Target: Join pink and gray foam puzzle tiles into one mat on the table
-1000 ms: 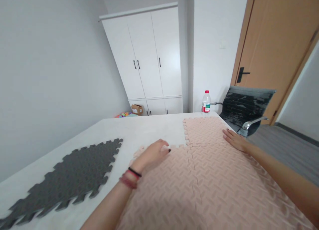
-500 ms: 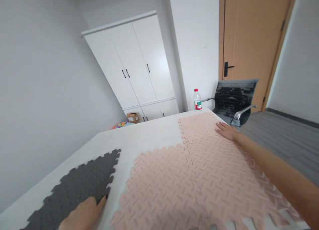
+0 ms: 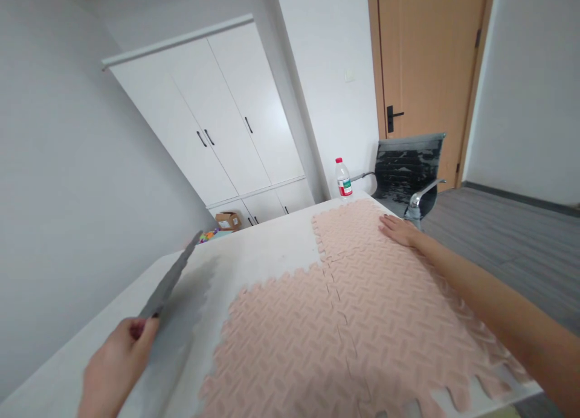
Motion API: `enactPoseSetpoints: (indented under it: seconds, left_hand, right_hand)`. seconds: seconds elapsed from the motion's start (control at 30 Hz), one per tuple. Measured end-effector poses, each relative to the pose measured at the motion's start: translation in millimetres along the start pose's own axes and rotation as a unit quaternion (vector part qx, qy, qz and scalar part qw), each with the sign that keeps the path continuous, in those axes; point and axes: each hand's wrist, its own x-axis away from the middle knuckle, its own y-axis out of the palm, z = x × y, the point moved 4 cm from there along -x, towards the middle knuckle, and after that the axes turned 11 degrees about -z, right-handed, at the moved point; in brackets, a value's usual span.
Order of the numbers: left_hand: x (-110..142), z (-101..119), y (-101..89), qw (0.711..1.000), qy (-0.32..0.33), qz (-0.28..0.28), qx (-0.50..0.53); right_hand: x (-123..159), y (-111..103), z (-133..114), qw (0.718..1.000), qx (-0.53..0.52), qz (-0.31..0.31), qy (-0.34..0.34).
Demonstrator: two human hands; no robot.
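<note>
My left hand (image 3: 118,362) pinches the edge of a dark grey foam mat tile (image 3: 174,279). That tile is lifted off the table and tilted up nearly edge-on, with a soft shadow beneath it. On the far right, my right hand (image 3: 399,229) lies flat with fingers stretched on the pink foam mat (image 3: 290,327). Several pink tiles with toothed edges and a raised pattern are joined there; seams show between them.
The mat lies on a white table (image 3: 267,246). A red-capped plastic bottle (image 3: 344,181) stands at its far edge. Beyond are a black chair (image 3: 405,173), a cardboard box (image 3: 229,220), a white cabinet (image 3: 212,116) and a wooden door (image 3: 430,73).
The grey tile lay flat on the table; my left hand has lifted and tilted it up. My right hand stays on the pink mat. The view has turned slightly right.
</note>
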Motion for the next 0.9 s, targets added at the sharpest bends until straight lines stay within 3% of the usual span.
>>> enactPoseSetpoints:
  seconds: [0.07,0.13,0.27,0.37,0.53,0.7,0.9]
  left_hand:
    - [-0.7,36.1,-11.6,0.994,0.068,0.059,0.058]
    - [-3.6,70.6,-4.9,0.983,0.154,0.054,0.089]
    - [-9.0,123.8,38.4,0.945,0.316,-0.012,0.091]
    - [-11.6,143.6,68.2,0.931,0.358,-0.041,0.06]
    - [-26.7,147.2,84.6,0.927,0.372,-0.034,0.037]
    - [-65.4,130.9,91.2,0.929,0.368,-0.02,0.044]
    - [-99.7,111.8,104.2,0.906,0.418,-0.044,0.057]
  right_hand:
    - [-0.1,-0.5,-0.2,1.0,0.0,0.002,0.0]
    - [-0.1,-0.8,-0.3,1.0,0.0,0.005,0.0]
    - [-0.8,-0.3,0.6,1.0,0.001,0.009,-0.002]
    - [-1.9,0.4,1.4,1.0,0.001,0.009,-0.007]
    - [-2.1,-0.1,1.2,1.0,0.001,0.01,-0.008]
    - [-2.3,-0.3,1.2,1.0,0.003,0.009,-0.003]
    - [-5.4,0.9,3.1,1.0,0.002,0.019,-0.006]
